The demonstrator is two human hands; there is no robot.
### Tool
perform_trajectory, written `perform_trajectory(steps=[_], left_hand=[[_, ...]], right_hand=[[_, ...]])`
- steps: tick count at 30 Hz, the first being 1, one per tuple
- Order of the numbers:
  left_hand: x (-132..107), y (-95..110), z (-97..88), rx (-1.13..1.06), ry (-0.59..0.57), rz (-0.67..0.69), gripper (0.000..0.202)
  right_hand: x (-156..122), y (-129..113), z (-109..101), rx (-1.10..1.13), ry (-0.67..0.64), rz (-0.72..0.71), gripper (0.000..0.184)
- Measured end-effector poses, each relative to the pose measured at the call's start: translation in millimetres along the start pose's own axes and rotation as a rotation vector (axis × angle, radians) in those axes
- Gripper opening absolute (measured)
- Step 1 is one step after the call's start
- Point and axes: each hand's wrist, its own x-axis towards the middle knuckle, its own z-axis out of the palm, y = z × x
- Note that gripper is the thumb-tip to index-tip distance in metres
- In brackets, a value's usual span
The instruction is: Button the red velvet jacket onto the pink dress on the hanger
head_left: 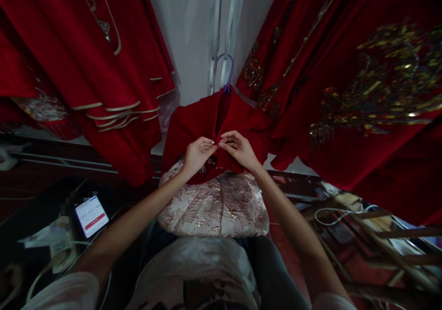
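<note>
In front of me a red jacket (193, 117) hangs from a purple hanger (229, 68), its lower part resting on a shiny patterned brocade cushion or cloth (221, 204) at my lap. My left hand (200, 154) pinches the jacket's front edge near the middle opening. Close against it, my right hand (240, 149) pinches the same edge from the other side, fingertips nearly meeting. Small beads or sparkling trim show by the fingers. Whatever tiny piece lies between the fingertips is too small to make out.
Red garments with pale piping (113, 110) hang at the left. Another red garment with gold sequin embroidery (380, 103) hangs at the right. A lit phone (91, 216) lies at lower left beside a power strip (62, 250) and cords. A wooden rack (390, 255) stands at lower right.
</note>
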Motion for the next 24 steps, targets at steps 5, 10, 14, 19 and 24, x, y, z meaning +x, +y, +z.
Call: perform_trajectory(steps=[5, 10, 14, 19, 24], left_hand=[[-1.3, 10.6, -4.2, 0.174, -0.086, 0.06, 0.013], [1.5, 22.6, -7.9, 0.458, -0.183, 0.244, 0.007], [3.2, 27.6, -6.4, 0.545, -0.228, 0.298, 0.009], [8.2, 30.9, -4.1, 0.558, -0.234, 0.319, 0.017], [12.8, 30.0, -2.7, 0.537, -0.268, 0.32, 0.02]], right_hand=[[1.8, 4.3, 9.5, -0.036, 0.088, -0.014, 0.025], [4.4, 0.6, 18.8, -0.052, 0.229, -0.09, 0.02], [1.2, -7.6, 23.9, -0.178, 0.309, -0.172, 0.018], [-7.7, -10.7, 23.3, -0.264, 0.35, -0.232, 0.022], [-10.5, -9.3, 16.4, -0.201, 0.316, -0.228, 0.025]])
